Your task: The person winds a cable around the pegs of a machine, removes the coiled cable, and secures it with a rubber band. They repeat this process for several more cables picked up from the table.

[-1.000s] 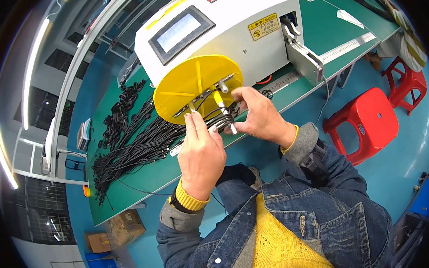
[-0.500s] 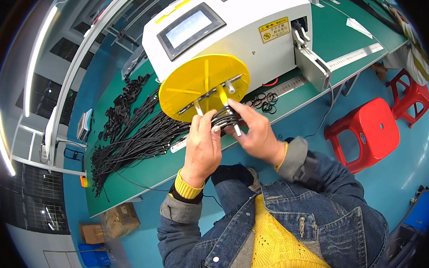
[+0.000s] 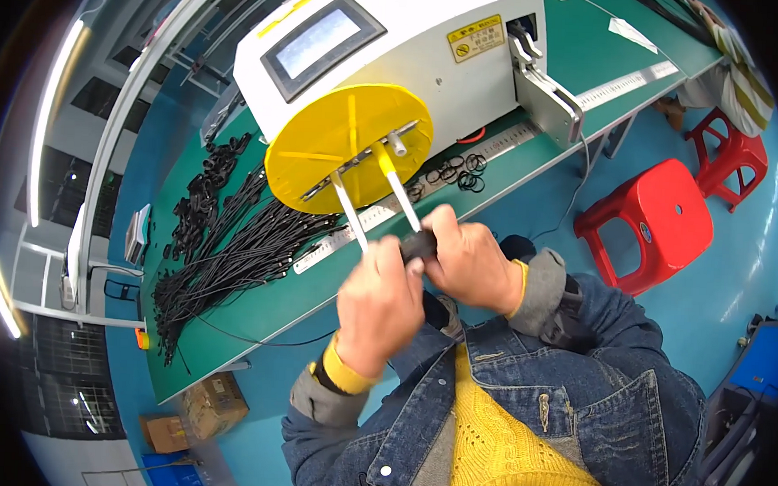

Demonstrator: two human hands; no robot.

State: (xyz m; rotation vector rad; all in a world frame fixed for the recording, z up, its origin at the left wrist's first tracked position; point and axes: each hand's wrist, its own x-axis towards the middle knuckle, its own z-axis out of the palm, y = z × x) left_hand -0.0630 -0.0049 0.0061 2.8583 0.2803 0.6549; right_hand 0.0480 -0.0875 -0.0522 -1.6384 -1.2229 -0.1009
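Observation:
A small coil of black cable point(image 3: 419, 245) is pinched between my two hands, just at the outer ends of two metal rods. The rods stick out from a yellow round plate point(image 3: 310, 157) on the front of a white winding machine point(image 3: 461, 85). My left hand point(image 3: 378, 299) is closed on the coil's left side, close to the tip of the left rod point(image 3: 349, 211). On the other side my right hand point(image 3: 477, 262) grips the coil beside the right rod point(image 3: 403, 197). Fingers hide much of the coil, and I cannot tell whether it is fully off the rods.
Many black cables point(image 3: 233, 245) lie bundled on the green table point(image 3: 309, 290), left of the machine. Black rings point(image 3: 468, 173) rest by a steel ruler point(image 3: 508, 142) along the front. Red stools point(image 3: 681, 217) stand on the right; a cardboard box point(image 3: 214, 405) sits at lower left.
Both hands have drawn the coil along the rods, away from the yellow plate and toward me. More bare rod shows now. The view has shifted slightly.

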